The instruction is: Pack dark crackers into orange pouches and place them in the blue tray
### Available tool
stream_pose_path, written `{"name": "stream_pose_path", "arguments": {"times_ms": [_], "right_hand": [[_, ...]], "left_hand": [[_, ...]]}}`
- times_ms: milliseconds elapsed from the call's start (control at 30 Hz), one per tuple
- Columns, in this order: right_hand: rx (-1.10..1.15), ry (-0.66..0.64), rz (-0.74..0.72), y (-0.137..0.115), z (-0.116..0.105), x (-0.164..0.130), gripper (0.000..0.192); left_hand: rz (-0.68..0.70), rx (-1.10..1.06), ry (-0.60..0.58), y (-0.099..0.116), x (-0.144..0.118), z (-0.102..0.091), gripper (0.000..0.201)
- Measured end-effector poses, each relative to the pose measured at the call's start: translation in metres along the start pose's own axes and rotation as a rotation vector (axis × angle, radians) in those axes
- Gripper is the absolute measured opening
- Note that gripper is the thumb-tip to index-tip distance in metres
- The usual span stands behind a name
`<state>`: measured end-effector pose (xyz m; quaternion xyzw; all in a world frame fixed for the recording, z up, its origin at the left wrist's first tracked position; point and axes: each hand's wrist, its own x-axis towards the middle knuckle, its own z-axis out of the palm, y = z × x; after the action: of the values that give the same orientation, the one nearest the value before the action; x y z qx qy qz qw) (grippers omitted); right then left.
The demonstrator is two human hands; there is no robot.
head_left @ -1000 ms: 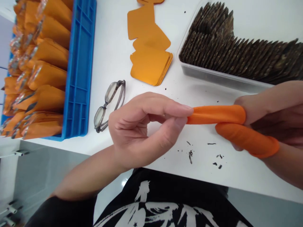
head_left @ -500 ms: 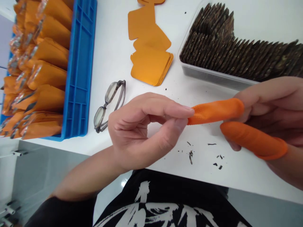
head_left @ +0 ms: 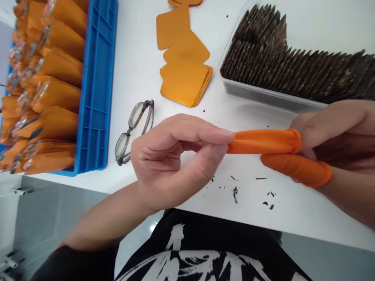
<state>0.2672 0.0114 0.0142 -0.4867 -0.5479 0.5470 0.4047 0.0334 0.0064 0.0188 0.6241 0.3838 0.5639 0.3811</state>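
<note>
Left hand (head_left: 172, 160) pinched the tip of an orange finger cot (head_left: 263, 141) on the right hand (head_left: 336, 132); a second cot (head_left: 295, 168) sat below. Hard pulling could probably tear the cot.

I have a single view, from a camera worn on the person's head. It looks forward and steeply down, close over the near edge of the white counter (head_left: 140, 70). The person's black printed shirt (head_left: 205, 253) fills the bottom edge, so the lens sits just above the chest. A blue plastic crate (head_left: 98, 86) cuts off at the left border, and a clear plastic tray of dark brown squares (head_left: 293, 70) runs off the right.
</note>
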Motion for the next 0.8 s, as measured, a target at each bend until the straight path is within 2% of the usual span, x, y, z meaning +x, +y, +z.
{"name": "stream_pose_path", "arguments": {"times_ms": [267, 433, 533, 667, 800], "right_hand": [[-0.038, -0.075, -0.046, -0.0051, 0.0001, 0.0035, 0.022], [-0.006, -0.113, -0.059, -0.0034, 0.0009, 0.0019, 0.013], [0.035, -0.104, -0.031, -0.0031, 0.0022, 0.0016, 0.013], [-0.025, -0.096, 0.008, -0.0034, 0.0027, 0.0009, 0.014], [-0.162, -0.082, -0.050, -0.0026, 0.0016, -0.0033, 0.010]], "left_hand": [[0.053, 0.025, -0.005, -0.0032, 0.0003, 0.0014, 0.017], [-0.047, 0.011, 0.013, -0.0016, -0.0009, 0.0029, 0.007], [-0.024, 0.060, -0.013, 0.0005, -0.0005, 0.0036, 0.017], [-0.108, 0.179, -0.098, 0.0008, 0.0003, 0.0031, 0.036], [-0.053, 0.107, -0.215, -0.0049, 0.0003, 0.0022, 0.046]]}}
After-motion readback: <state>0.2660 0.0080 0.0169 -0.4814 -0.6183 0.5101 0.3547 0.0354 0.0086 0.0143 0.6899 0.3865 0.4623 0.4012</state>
